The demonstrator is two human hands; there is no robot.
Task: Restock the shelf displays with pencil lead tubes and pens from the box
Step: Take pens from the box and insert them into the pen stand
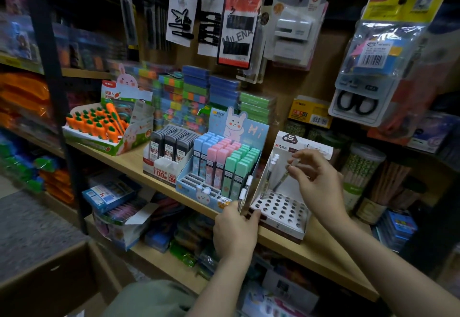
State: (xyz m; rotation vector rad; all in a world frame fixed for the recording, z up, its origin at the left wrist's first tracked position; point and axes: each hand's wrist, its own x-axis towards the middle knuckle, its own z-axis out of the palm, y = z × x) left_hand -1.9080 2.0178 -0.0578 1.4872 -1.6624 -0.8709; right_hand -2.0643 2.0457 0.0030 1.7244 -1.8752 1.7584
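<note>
Our left hand (235, 229) sits closest to us, fingers curled round two slim clear pens (245, 193) with white caps; their long axes run nearly upright, caps up and leaning slightly right, lower ends hidden inside our grip. Just beside it stands the white cardboard pen display (281, 211), its flat base punched with rows of round holes, most of them vacant. A few white-capped pens (270, 175) already stand in the back left holes, tilted a little. Our right hand (315, 177) hovers above the display, thumb and fingertips pinching the top of another pen (283, 176), whose barrel slants down and left toward the holes; its tip is hard to make out. To the left, on the same pale wooden shelf (298, 247), pastel lead tubes (224, 165) stand upright in a rabbit-printed tray. A brown cardboard box (49, 274) is cut off at the lower left.
</note>
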